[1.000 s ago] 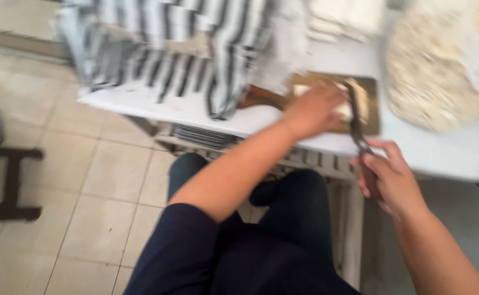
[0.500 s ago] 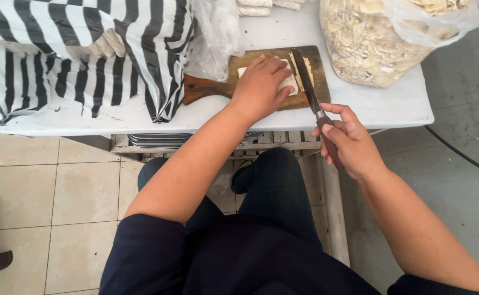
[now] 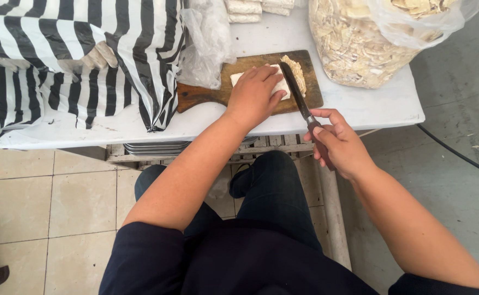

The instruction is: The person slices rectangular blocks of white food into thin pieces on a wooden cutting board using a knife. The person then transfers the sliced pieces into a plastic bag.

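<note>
A wooden cutting board (image 3: 206, 94) lies on a white table (image 3: 370, 106). On it sits a pale white block (image 3: 238, 78), pressed flat under my left hand (image 3: 253, 95). My right hand (image 3: 337, 143) grips the handle of a long knife (image 3: 295, 90), whose blade rests against the block's right end. A small heap of thin cut slices (image 3: 297, 72) lies on the board just right of the blade.
A large clear bag of pale cut pieces (image 3: 359, 38) stands at the table's right. A black-and-white striped plastic bag (image 3: 59, 60) covers the left side, with crumpled clear plastic (image 3: 206, 38) beside the board. More white blocks (image 3: 250, 8) lie behind. Tiled floor below.
The view has steadied and shifted, bringing the board toward the centre. Both hands stay at the board, left on the block and right on the knife.
</note>
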